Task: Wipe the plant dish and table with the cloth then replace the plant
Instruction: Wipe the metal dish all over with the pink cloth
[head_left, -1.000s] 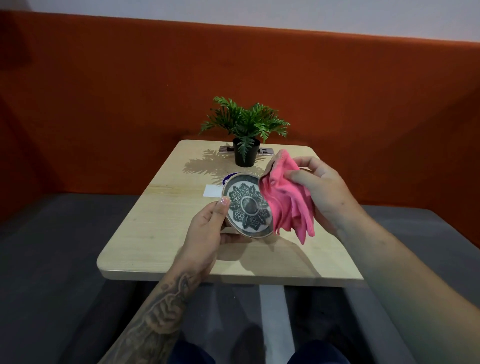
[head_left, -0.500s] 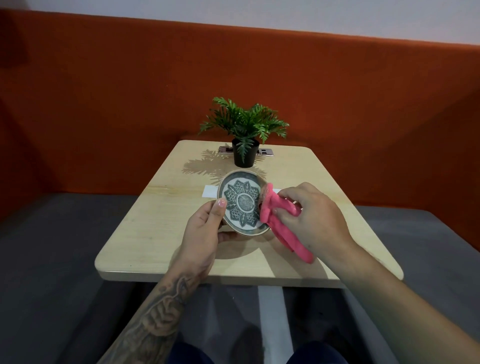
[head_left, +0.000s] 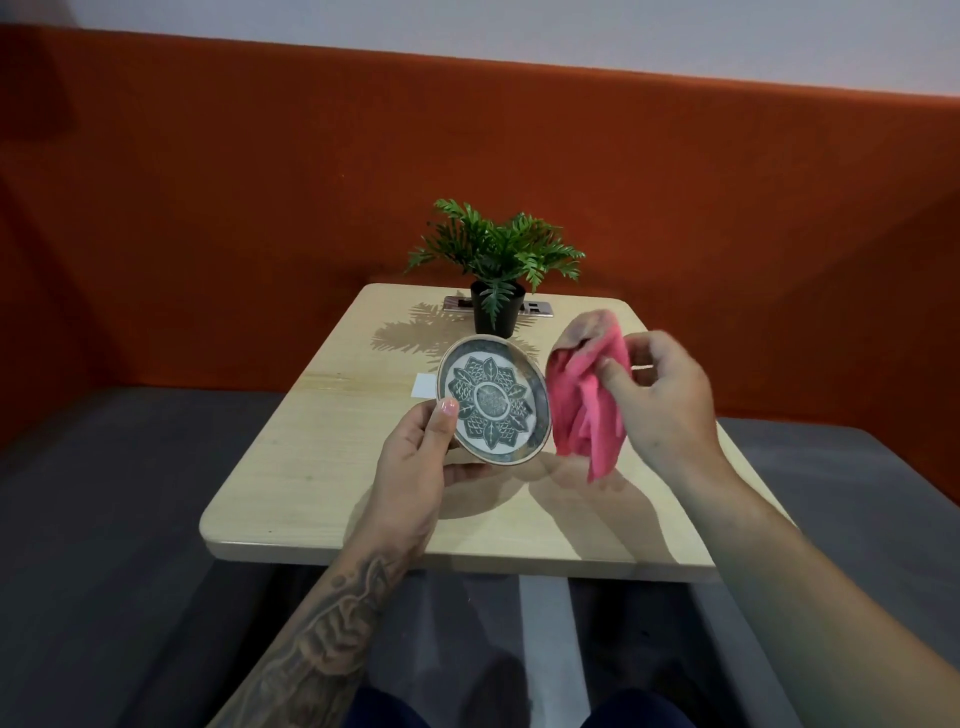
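The left hand (head_left: 415, 457) pinches the round patterned ceramic dish (head_left: 492, 400) by its rim, face tilted toward the person, above the pale wooden table (head_left: 322, 467). The right hand (head_left: 660, 400), at the dish's three o'clock, clutches the bunched pink cloth (head_left: 587, 405) just beside its rim, so it is nearer for wiping.

Table (head_left: 322, 467) bare left — plant (head_left: 496, 291) blocks the far middle.
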